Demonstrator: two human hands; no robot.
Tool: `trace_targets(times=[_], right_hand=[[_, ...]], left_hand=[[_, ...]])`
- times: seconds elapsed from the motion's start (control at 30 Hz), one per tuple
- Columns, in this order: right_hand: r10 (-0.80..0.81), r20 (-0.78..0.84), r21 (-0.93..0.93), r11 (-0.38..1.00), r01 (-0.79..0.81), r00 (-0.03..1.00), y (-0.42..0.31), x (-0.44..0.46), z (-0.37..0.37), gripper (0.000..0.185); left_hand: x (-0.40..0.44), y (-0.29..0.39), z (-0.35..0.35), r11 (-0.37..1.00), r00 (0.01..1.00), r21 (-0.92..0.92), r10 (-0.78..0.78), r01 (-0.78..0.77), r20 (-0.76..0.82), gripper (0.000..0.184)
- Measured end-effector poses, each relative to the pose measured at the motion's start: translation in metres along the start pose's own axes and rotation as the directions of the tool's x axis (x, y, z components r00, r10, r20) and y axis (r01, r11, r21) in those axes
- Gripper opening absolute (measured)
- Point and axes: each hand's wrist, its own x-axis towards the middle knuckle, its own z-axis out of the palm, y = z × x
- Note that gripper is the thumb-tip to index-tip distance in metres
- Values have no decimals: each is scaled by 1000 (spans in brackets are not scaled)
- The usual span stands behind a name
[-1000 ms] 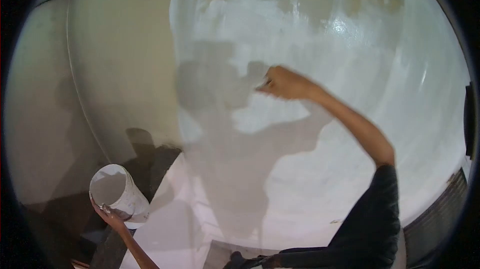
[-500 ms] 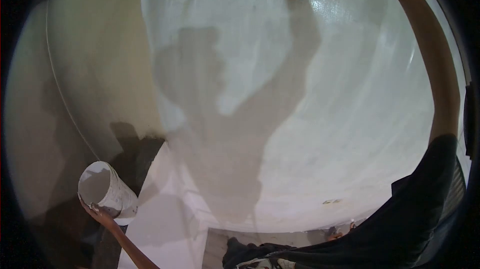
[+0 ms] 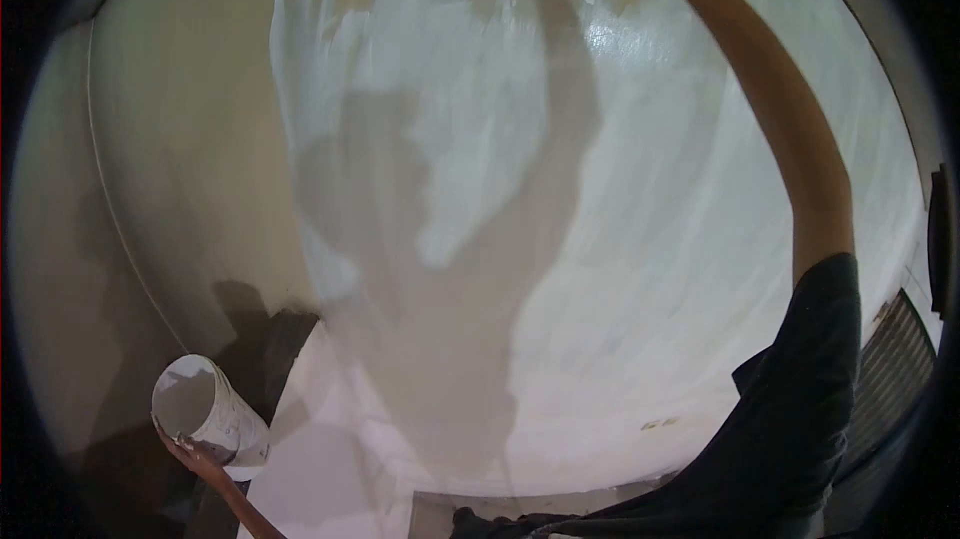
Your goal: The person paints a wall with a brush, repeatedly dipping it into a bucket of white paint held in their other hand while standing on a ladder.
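My left hand is wrapped round the lower side of a white bucket, near its rim. The bucket is tilted with its mouth toward me, and its outside is smeared. Only a greyish inside shows; I cannot tell how much it holds. My right arm stretches up along the wall to the top edge of the view. The right hand is beyond that edge, so its fingers and anything in them are hidden. Wet whitish coating covers much of the wall facing me, with a glossy patch near the top.
To the left, the wall is uncoated and tan. A thin pale line runs down the left wall toward the bucket. A white ledge lies below, beside a dark edge. My shadow falls across the coating. A slatted panel stands at right.
My right arm has swung left across the upper wall. The view has tilted up slightly, showing more of the upper wall. The left hand still holds the bucket.
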Motion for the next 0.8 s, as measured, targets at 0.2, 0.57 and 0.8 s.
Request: trace_targets(times=[0.2, 0.57, 0.8], right_hand=[[-68, 179, 326, 945, 6, 981, -76, -76, -80, 11], [-357, 482, 595, 804, 1, 800, -116, -155, -139, 8], [-497, 362, 708, 697, 114, 788, -86, -136, -112, 24]], left_hand=[[0, -22, -3, 1000, 1000, 10, 14, -14, 8, 58], [1, 27, -2, 1000, 1000, -21, 9, -9, 0, 59], [-2, 7, -1, 999, 1000, -21, -29, 29, 0, 58]])
